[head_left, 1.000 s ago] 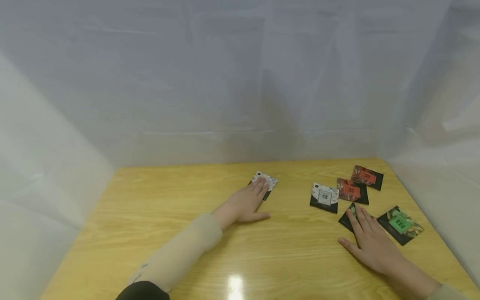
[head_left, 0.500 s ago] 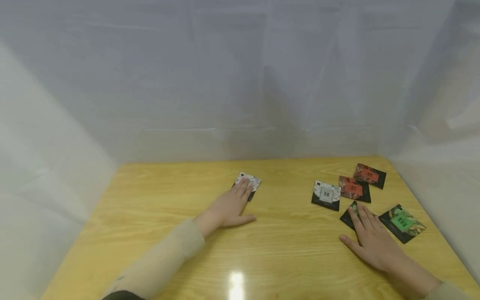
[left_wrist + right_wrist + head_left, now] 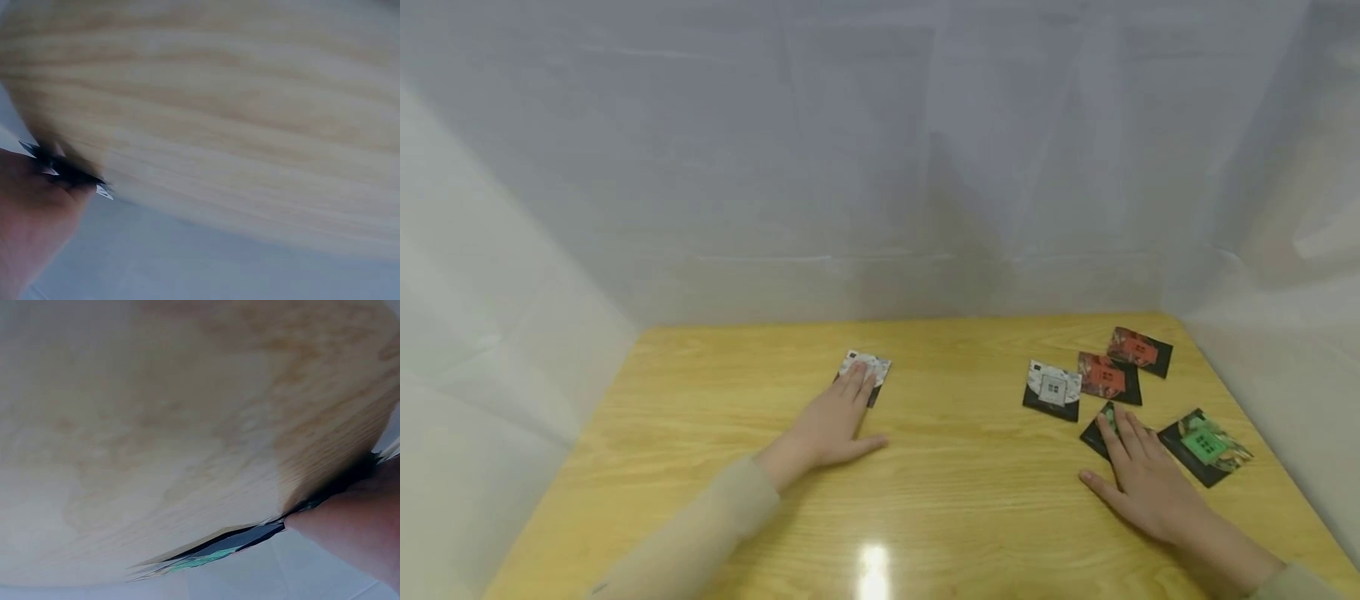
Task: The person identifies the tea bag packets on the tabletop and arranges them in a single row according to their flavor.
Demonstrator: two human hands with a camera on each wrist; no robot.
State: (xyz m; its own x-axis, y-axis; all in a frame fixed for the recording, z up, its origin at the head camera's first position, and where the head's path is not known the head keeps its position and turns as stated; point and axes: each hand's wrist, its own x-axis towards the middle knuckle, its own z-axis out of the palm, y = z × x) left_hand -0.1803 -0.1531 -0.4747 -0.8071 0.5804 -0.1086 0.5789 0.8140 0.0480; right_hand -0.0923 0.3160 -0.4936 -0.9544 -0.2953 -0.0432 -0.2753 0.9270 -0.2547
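Note:
My left hand [image 3: 829, 427] lies on a flat square packet [image 3: 876, 367], white-patterned with a black lower part, left of the table's middle. Its fingers are straight over the packet and the thumb is spread on the wood. A dark packet edge [image 3: 72, 174] shows at that hand's fingers in the left wrist view. At the right, my right hand [image 3: 1150, 492] rests flat, fingers extended, on a black-and-green packet [image 3: 1094, 440] and covers much of it. A second green packet [image 3: 1206, 447] lies just right of this hand.
Beyond the right hand lie another white-and-black packet [image 3: 1051, 390] and two red-and-black ones, the nearer red packet [image 3: 1107, 379] and the farther red packet [image 3: 1139, 350]. The wooden table [image 3: 955, 517] is bordered by white sheeting [image 3: 820, 167] at the back and sides.
The left hand has slid left across the table, and the white packet beneath its fingers has moved with it. The right hand stays on its green packet; the view has shifted slightly.

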